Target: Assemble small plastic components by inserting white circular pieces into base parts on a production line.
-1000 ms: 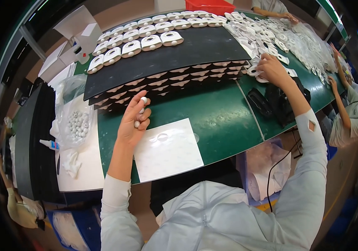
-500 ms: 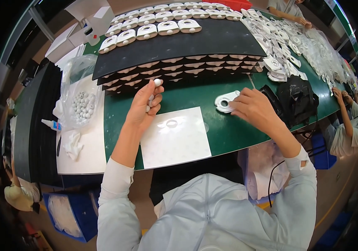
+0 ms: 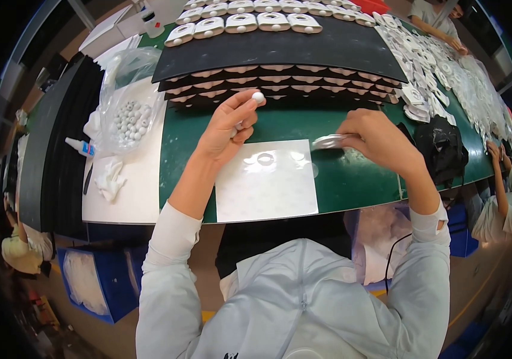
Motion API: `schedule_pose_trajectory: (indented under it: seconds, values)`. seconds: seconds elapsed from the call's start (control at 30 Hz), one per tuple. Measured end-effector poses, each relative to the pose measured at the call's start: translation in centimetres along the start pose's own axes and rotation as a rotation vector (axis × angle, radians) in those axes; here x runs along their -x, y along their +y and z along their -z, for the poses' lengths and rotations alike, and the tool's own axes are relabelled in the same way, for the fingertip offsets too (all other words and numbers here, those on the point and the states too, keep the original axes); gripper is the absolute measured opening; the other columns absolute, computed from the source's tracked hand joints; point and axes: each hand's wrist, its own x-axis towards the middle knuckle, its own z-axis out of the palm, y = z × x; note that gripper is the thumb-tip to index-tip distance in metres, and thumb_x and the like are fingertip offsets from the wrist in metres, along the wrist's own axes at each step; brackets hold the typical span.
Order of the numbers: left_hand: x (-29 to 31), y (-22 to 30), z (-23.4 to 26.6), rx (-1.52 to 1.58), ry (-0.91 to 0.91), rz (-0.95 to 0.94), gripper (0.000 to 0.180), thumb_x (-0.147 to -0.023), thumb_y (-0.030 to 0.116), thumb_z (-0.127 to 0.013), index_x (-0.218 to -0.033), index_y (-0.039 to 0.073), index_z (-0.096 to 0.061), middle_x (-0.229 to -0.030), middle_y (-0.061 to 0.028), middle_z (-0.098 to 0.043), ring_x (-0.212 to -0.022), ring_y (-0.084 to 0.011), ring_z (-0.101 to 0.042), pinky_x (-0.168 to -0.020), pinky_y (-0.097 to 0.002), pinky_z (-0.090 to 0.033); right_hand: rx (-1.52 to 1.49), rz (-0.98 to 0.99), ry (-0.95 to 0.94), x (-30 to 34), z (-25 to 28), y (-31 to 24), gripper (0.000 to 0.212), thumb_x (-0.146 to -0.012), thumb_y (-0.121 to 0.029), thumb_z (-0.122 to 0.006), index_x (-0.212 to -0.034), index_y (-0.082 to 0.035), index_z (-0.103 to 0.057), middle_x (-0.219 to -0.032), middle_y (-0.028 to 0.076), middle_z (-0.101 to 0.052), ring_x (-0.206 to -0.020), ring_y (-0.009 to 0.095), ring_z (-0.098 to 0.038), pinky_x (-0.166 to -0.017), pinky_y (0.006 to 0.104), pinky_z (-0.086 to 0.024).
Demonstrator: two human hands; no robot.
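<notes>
Above the white sheet (image 3: 266, 180) on the green tabletop (image 3: 352, 173), left hand (image 3: 227, 128) pinching a small white ball (image 3: 258, 97), right hand (image 3: 376, 140) clamped on a flat white casing (image 3: 329, 142); probably next, seating ball into casing.

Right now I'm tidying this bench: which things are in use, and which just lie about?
In use:
left hand pinching small white ball
right hand holding flat white part
white sheet

Lying about:
bag of white balls
small bottle
crumpled cloth
black pouch
</notes>
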Motion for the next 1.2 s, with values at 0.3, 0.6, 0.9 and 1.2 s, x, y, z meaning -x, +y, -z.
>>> schedule_pose_trajectory:
  seconds: [0.3, 0.6, 0.9, 1.2]
  values:
    - [-0.2, -0.1, -0.2, 0.036, -0.012, 0.035, 0.03, -0.086, 0.021, -0.057, -0.11, 0.005, -0.053, -0.094, -0.003, -0.056, -0.059, -0.0025, -0.036, -0.04, -0.0136, -0.022, -1.011, -0.209, 0.158, -2.2, -8.6, -3.3, 0.016, -0.086, -0.008, -0.053, -0.099, 0.0, -0.055, -0.082, 0.001, -0.058, -0.078, 0.006, -0.052, -0.068, 0.0206, -0.043]
    - [-0.1, -0.1, -0.1, 0.018, -0.019, 0.043, 0.03, -0.085, 0.019, -0.059, -0.111, 0.006, -0.054, -0.096, -0.0027, -0.056, -0.058, -0.0016, -0.036, -0.04, -0.0128, -0.023, -0.928, -0.201, 0.186, -2.5, -9.9, -4.3, 0.015, -0.086, -0.009, -0.054, -0.098, 0.0, -0.053, -0.086, 0.003, -0.059, -0.076, 0.006, -0.052, -0.068, 0.0209, -0.043]
    - [-0.3, -0.2, -0.1, -0.002, -0.036, 0.024, 0.033, -0.085, 0.016, -0.058, -0.115, 0.005, -0.051, -0.098, -0.0028, -0.056, -0.057, -0.0015, -0.034, -0.039, -0.0126, -0.023, -0.877, -0.149, 0.301, -2.3, -9.9, -4.4, 0.008, -0.085, -0.007, -0.054, -0.091, -0.001, -0.053, -0.076, 0.002, -0.055, -0.066, 0.007, -0.048, -0.06, 0.0215, -0.041]
    - [-0.2, -0.4, -0.7, -0.036, -0.027, -0.002, 0.028, -0.081, 0.01, -0.061, -0.107, 0.005, -0.054, -0.092, -0.0011, -0.057, -0.056, -0.0022, -0.038, -0.04, -0.0144, -0.025, -0.706, -0.09, 0.26, -2.2, -10.1, -4.1, 0.013, -0.084, -0.004, -0.053, -0.097, -0.003, -0.052, -0.085, 0.003, -0.056, -0.07, 0.01, -0.051, -0.061, 0.0227, -0.041]
